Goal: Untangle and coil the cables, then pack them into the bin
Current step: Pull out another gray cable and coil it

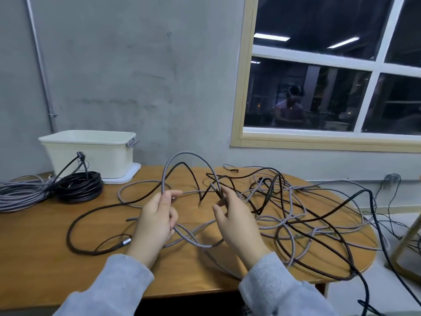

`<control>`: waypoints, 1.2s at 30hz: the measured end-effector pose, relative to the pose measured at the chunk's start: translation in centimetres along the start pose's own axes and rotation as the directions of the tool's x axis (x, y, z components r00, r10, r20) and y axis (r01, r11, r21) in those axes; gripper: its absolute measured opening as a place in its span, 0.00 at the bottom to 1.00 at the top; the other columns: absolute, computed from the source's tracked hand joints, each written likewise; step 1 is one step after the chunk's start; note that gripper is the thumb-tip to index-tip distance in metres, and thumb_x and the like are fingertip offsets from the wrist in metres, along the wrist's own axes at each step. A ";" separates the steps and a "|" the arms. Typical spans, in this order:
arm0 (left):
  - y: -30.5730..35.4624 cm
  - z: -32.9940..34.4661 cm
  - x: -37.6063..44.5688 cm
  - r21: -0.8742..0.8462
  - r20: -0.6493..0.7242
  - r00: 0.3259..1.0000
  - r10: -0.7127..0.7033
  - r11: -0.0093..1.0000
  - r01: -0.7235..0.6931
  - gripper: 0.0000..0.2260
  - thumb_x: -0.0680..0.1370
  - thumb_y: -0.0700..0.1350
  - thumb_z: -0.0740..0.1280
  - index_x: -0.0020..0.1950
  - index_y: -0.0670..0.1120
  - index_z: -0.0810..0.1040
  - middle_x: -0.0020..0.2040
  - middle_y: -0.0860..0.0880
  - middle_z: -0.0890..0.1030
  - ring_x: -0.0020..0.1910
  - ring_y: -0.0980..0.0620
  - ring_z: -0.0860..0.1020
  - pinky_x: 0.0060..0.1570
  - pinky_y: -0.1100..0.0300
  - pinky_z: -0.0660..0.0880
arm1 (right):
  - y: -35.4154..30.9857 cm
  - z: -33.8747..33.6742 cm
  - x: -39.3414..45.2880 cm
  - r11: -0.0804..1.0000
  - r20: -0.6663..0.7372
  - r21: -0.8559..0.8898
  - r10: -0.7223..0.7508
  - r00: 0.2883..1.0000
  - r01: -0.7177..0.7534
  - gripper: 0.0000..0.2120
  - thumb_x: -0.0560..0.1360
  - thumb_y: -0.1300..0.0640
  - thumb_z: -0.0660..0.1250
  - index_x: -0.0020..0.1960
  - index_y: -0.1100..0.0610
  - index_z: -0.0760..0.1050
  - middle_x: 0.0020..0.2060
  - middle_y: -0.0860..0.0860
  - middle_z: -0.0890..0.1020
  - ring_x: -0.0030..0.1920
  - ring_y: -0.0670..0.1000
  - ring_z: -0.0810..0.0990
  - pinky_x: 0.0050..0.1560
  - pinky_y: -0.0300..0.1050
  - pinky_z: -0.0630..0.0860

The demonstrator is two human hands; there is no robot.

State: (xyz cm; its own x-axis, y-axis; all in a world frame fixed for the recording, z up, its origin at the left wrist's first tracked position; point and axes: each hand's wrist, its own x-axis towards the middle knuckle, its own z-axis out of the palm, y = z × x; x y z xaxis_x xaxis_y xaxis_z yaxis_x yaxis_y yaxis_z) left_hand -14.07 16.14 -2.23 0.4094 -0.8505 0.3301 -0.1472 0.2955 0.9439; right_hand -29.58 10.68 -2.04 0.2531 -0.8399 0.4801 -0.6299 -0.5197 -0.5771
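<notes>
Done: black coil and grey coil lie beside the bin, unpacked | Now: left hand and right hand pinch a raised grey cable | Left: tangle sprawls across table.

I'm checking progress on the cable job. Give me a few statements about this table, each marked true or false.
1. Both hands hold a grey cable loop above the table. True: left hand, right hand.
2. The bin sits at the table's right end. False: it is at the back left.
3. A coiled black cable lies in front of the bin. True.
4. All cables are coiled. False: a loose tangle covers the right side.
</notes>
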 end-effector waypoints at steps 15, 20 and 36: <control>-5.1 -0.3 0.0 -0.182 -0.058 0.957 -0.283 0.946 0.269 0.08 0.83 0.36 0.53 0.56 0.42 0.71 0.43 0.40 0.76 0.38 0.46 0.77 0.40 0.55 0.76 | 2.7 5.0 -1.9 0.952 0.087 -0.213 0.241 0.967 -0.218 0.23 0.80 0.41 0.53 0.70 0.51 0.64 0.59 0.50 0.76 0.60 0.53 0.75 0.60 0.49 0.69; -5.2 -0.1 -0.3 -0.137 -0.019 0.975 -0.220 0.967 0.216 0.11 0.83 0.36 0.53 0.55 0.42 0.74 0.36 0.44 0.76 0.35 0.48 0.74 0.38 0.57 0.72 | 2.0 5.8 -1.0 0.953 0.153 -0.156 0.283 0.947 -0.260 0.23 0.78 0.38 0.56 0.65 0.53 0.67 0.53 0.49 0.80 0.56 0.53 0.78 0.58 0.50 0.72; -5.7 -0.1 -1.4 0.176 -0.128 0.988 0.085 0.982 -0.061 0.25 0.82 0.39 0.58 0.71 0.63 0.57 0.51 0.58 0.72 0.33 0.55 0.77 0.35 0.63 0.73 | 2.4 4.8 -2.0 0.859 -0.044 0.471 0.248 0.968 -0.199 0.09 0.80 0.54 0.59 0.43 0.50 0.74 0.31 0.46 0.74 0.32 0.43 0.73 0.38 0.44 0.75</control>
State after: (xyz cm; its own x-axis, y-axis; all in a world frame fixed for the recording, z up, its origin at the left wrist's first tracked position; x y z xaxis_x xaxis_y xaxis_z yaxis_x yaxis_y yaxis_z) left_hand -13.71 15.66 -8.10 0.5071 -0.7599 0.4067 -0.3285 0.2659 0.9063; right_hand -28.10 10.34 -7.58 0.0567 -0.9350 0.3502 -0.2460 -0.3530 -0.9027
